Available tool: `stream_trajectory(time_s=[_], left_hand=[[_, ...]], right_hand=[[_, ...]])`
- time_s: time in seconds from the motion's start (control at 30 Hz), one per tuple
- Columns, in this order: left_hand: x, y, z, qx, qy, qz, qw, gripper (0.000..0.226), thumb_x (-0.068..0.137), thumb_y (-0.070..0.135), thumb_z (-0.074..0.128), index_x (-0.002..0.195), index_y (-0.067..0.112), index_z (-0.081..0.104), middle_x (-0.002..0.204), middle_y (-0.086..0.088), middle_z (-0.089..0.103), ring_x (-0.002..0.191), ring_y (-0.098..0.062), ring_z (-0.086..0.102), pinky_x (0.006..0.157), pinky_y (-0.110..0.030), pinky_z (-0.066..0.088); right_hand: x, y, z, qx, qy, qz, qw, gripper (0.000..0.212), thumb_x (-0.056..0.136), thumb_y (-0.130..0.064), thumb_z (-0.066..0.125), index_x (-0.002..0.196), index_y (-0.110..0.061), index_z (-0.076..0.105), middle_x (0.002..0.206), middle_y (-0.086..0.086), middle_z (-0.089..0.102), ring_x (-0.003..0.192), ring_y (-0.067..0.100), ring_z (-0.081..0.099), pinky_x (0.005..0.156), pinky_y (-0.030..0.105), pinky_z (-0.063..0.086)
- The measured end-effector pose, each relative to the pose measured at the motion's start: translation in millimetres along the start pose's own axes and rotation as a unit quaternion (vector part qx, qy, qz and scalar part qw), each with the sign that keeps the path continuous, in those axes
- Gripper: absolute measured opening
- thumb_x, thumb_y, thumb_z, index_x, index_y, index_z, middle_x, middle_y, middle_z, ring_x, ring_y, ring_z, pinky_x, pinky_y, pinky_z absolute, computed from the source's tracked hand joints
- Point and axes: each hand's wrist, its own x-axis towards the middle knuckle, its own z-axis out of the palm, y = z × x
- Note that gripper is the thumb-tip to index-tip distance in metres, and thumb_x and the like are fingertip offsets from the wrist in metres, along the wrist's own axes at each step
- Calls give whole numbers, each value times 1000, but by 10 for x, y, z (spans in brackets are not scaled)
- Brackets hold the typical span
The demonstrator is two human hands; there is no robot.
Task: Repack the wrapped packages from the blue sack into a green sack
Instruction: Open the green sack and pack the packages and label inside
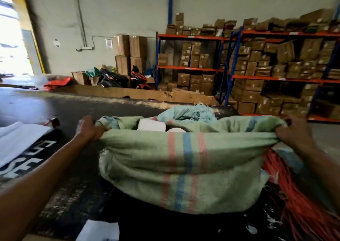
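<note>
A bulging green woven sack (184, 169) with pink and blue stripes fills the middle of the head view. My left hand (89, 127) grips its rim at the left corner, and my right hand (292, 132) grips the rim at the right corner, stretching the mouth wide. Inside the mouth show white wrapped packages (151, 125). A pale blue sack (187, 113) with frayed threads lies crumpled just behind the green one.
Orange straps (301, 194) lie at the lower right. A white package (98, 230) sits near the bottom edge, and white sheets on a black printed bag (27, 148) at the left. Racks of cardboard boxes (266, 66) line the far right wall.
</note>
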Motion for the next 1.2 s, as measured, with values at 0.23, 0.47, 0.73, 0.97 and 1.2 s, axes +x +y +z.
stream_trajectory(time_s=[0.23,0.47,0.73,0.97,1.2], left_hand=[[-41,312,-32,-147,-132,-95,976,37,77,26,69,101,-1,61,99,-20,68,91,-39,65,71,-45,56],[-127,194,-166,-266,-296,-108,911,22,77,9,70,97,-1,68,91,-16,74,79,-25,70,64,-30,56],[177,261,-379,67,114,17,991,58,81,21,69,129,5,41,115,-26,58,107,-45,56,84,-47,48],[73,454,-486,-11,-94,60,994,37,86,19,65,120,5,60,124,-17,60,112,-35,57,94,-45,49],[-316,874,-621,-258,-330,-91,903,26,92,32,55,100,9,61,89,-13,64,79,-27,60,67,-36,49]], right_hand=[[-43,-334,-28,121,-278,101,948,26,82,-24,72,91,-2,65,92,23,67,81,35,64,62,37,55],[-323,-255,298,281,-400,194,851,33,75,-19,72,103,-1,68,98,16,72,92,29,67,72,36,55],[149,-208,5,-47,35,41,997,18,73,-7,68,87,2,63,82,27,64,71,37,59,61,37,45],[26,-305,-197,284,-298,204,888,35,81,-31,68,101,-3,69,98,21,72,95,36,65,77,44,54],[-219,-350,-74,345,-437,174,812,43,80,-21,62,114,5,62,111,25,67,100,36,66,85,44,54]])
